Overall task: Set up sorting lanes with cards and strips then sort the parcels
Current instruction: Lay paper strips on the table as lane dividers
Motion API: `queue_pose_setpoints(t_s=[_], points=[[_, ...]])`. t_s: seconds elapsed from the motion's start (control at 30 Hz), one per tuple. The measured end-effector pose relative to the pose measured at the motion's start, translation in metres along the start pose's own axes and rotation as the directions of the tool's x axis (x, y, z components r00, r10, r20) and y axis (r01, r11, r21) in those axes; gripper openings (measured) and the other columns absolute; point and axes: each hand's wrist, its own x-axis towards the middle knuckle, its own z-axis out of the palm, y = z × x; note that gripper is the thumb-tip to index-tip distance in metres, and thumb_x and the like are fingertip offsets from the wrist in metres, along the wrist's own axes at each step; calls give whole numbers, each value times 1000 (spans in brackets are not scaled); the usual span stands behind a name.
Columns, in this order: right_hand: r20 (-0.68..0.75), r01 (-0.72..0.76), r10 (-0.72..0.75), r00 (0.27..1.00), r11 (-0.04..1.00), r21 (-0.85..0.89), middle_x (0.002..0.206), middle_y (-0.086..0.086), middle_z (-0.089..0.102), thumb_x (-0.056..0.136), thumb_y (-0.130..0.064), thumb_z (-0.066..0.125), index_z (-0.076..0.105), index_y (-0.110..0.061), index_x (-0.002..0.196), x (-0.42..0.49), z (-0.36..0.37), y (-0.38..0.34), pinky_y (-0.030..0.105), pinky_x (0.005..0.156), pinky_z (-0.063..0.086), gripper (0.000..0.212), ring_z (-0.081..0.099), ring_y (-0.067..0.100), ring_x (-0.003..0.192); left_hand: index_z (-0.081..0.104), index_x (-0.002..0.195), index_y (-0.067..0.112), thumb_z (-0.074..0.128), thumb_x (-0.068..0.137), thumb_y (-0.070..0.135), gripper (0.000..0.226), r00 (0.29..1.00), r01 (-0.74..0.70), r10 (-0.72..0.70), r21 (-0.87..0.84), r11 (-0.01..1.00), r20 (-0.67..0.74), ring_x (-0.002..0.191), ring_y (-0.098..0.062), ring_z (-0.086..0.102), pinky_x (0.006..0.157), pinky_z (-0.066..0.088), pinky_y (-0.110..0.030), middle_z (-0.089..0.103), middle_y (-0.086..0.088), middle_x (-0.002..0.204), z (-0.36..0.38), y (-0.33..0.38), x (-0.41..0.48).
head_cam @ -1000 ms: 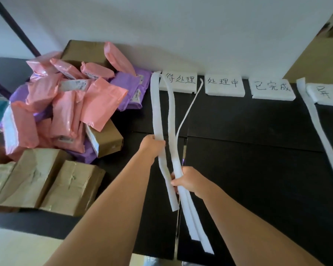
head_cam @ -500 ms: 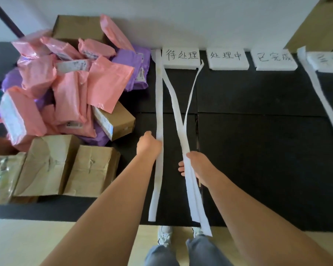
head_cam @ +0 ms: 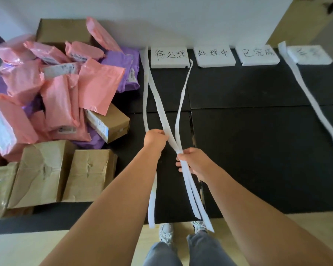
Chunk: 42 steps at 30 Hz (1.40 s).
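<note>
While untangling the white strips over the black mat, grips the leftmost strip in the left hand, fingers curled tight round it at mid-length. Clamps two more in the right hand, fingers and thumb wrapped round the pair, with loose tails hanging past the mat's near edge toward the shoes. Traces all three back to the wall: two starting just left of the first card, the third, seen edge-on, starting between the first and the second card. Notes the right-hand pair converging just above that hand.

Farther out: third card and fourth card in the same row against the wall, each handwritten, the fourth too blurred to read. Logs one more strip, the far strip, lying on the mat from just left of the fourth card and slanting off toward the right edge, touched by neither hand. Finds the parcels heaped at the left, pink and purple mailers over cardboard boxes, none in any lane.

Reads as lane set-up, dividers only part placed, sorting not begun. Next move likely calls for parting the right-hand pair, then drawing each strip straight and flat: one left of the first card, one between first and second, one between second and third. Needs care against twisting.
</note>
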Motion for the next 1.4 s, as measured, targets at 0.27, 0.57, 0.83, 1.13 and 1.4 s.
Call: queue_pose_setpoints(t_s=[0.27,0.57,0.83,1.13,1.4], points=[[-27,-19,26,999,972,235,103,10,73,97,-18,63,65,-12,101,-2,-7,-7,41,85,61,8,74,21,92,60,121,11,57,96,1,27,996,84,-81,-140,987,29,85,-20,69,85,60,-37,63,-6,93,-4,1,1],[-291,62,63,955,913,403,98,9,70,98,-11,60,63,-11,106,1,-17,-14,26,64,59,9,72,17,88,58,128,10,57,94,1,35,992,16,6,180,983,-125,90,-23,61,87,57,-37,60,-8,103,-17,-3,9],[-273,70,27,962,939,338,105,11,65,96,-7,62,62,-16,113,-10,-38,-16,43,89,59,20,70,23,93,45,143,15,48,101,12,42,979,-151,185,302,941,-90,104,-27,63,77,56,-34,56,-11,128,-18,11,-2],[-255,85,-56,965,991,101,101,9,68,96,-16,60,64,-14,113,-35,-78,-21,38,87,58,18,68,21,91,62,89,19,54,100,18,15,932,-248,250,-43,968,261,95,-18,64,83,53,-28,69,-4,104,40,57,-45],[-242,-19,-13,970,991,-131,90,8,71,93,-16,57,65,-21,99,-33,-156,-8,30,74,59,11,71,16,82,68,120,9,65,94,9,26,945,-158,218,-245,957,242,95,-18,70,86,59,-32,72,-9,106,112,116,-52]])
